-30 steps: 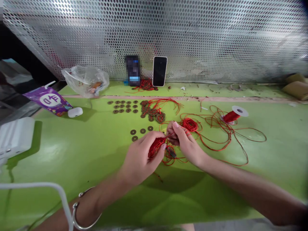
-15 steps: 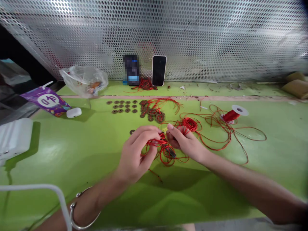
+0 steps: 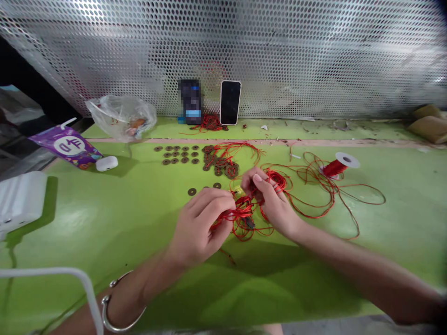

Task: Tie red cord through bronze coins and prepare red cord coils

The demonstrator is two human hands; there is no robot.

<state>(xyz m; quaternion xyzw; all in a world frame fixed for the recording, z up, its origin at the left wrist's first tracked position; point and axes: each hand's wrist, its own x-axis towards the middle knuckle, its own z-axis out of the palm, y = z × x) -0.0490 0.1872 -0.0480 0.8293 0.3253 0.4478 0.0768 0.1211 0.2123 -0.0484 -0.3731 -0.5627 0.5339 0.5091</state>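
My left hand (image 3: 206, 223) is closed around a bunch of red cord (image 3: 240, 211), thumb against fingers. Just right of it, my right hand (image 3: 268, 195) has its thumb pressed to its curled fingers, with red cord running by them; part of the grip is hidden. Below the hands, loops of the cord lie on the green table around a small dark object (image 3: 249, 223) whose kind I cannot make out. A bit of yellow (image 3: 238, 190) shows between the hands. Three loose round coins, including one coin (image 3: 192, 191), lie just beyond my left hand.
Rows of coins (image 3: 185, 154) and coins tied with red cord (image 3: 221, 163) lie farther back. At right stands a spool (image 3: 335, 167) trailing loose cord. Two phones, one a white-edged phone (image 3: 230, 102), lean on the perforated metal panel (image 3: 296, 56). A purple pouch (image 3: 70, 146) is at left.
My right hand has moved slightly up and right, away from my left hand. The gap between them is wider, and more loose coins show behind my left hand.
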